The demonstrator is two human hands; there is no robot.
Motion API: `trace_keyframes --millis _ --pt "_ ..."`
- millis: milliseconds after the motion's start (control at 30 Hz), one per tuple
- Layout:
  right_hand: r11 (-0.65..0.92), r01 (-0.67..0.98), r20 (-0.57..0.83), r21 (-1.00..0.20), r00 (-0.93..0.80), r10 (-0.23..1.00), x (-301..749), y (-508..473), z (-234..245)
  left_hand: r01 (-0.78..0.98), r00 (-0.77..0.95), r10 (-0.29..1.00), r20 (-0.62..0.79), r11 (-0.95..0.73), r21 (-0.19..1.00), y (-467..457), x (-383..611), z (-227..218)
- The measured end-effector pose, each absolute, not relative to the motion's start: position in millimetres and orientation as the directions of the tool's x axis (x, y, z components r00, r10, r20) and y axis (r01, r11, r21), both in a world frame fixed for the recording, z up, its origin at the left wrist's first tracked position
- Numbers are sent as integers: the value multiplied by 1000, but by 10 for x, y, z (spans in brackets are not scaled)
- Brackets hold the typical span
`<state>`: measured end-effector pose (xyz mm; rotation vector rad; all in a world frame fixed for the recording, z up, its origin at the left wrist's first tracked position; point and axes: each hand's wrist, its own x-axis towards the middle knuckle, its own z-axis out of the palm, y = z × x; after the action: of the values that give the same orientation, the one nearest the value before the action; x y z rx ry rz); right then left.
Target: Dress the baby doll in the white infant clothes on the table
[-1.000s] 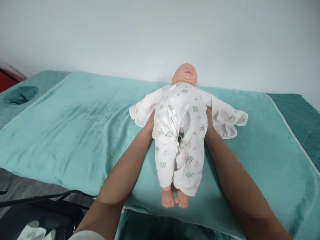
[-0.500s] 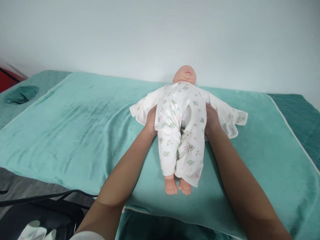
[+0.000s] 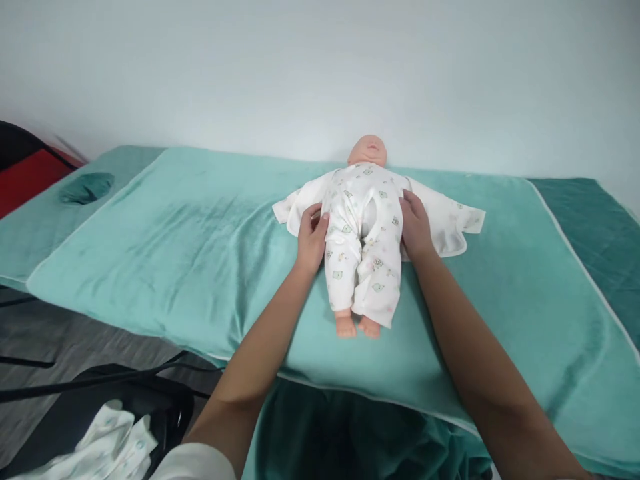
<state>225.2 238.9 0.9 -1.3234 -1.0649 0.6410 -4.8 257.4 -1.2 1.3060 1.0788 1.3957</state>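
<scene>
A baby doll (image 3: 367, 152) lies on its back, its head toward the wall and its bare feet toward me. It wears white printed open-crotch trousers (image 3: 377, 267), and a white baby jacket (image 3: 445, 217) is spread wide at both sides. No doll hands show at the sleeve ends. Against one side of the trousers rests my left hand (image 3: 311, 237), thumb apart from the bent fingers. My right hand (image 3: 416, 223) lies along the opposite side over the jacket, fingers stretched out and touching the trousers; its thumb is mostly hidden.
A green velvety cover (image 3: 200, 233) lies over the bed beneath the doll. The bed has a face hole (image 3: 87, 188) at the left end. White wall (image 3: 320, 73) stands behind. At lower left, a black chair (image 3: 55, 427) holds white printed clothes (image 3: 107, 447).
My hands have come out from the trousers' sides, so more of the fingers shows. The trousers lie closer to the body, and the camera view has shifted back a little.
</scene>
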Motion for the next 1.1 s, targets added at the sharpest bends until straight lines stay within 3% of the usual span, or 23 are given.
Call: trace_keyframes --millis 100,300,467,700,800,967,1100 --pt "210 267 308 -941 409 859 2109 2134 28 -26 -49 978 204 -205 978 2329 -95 -98" --pt "338 576 453 -744 65 889 1709 1395 162 79 -59 947 317 -312 947 1829 -170 -135" --pt "316 748 293 -584 -169 941 1524 827 195 98 51 933 355 -359 928 1414 -295 -138" --pt "213 935 72 -285 -200 977 1348 765 521 74 187 947 263 -280 957 1147 -405 -189" --pt "191 965 80 -178 -180 981 1184 805 570 76 206 953 222 -242 967 1138 -436 -186" --pt "174 964 174 -198 -140 975 1049 727 496 -50 240 961 138 -130 990 1183 -558 -192" --pt "306 923 272 -235 -240 932 1000 579 586 -249 312 947 83 -3 968 1177 -679 -197"
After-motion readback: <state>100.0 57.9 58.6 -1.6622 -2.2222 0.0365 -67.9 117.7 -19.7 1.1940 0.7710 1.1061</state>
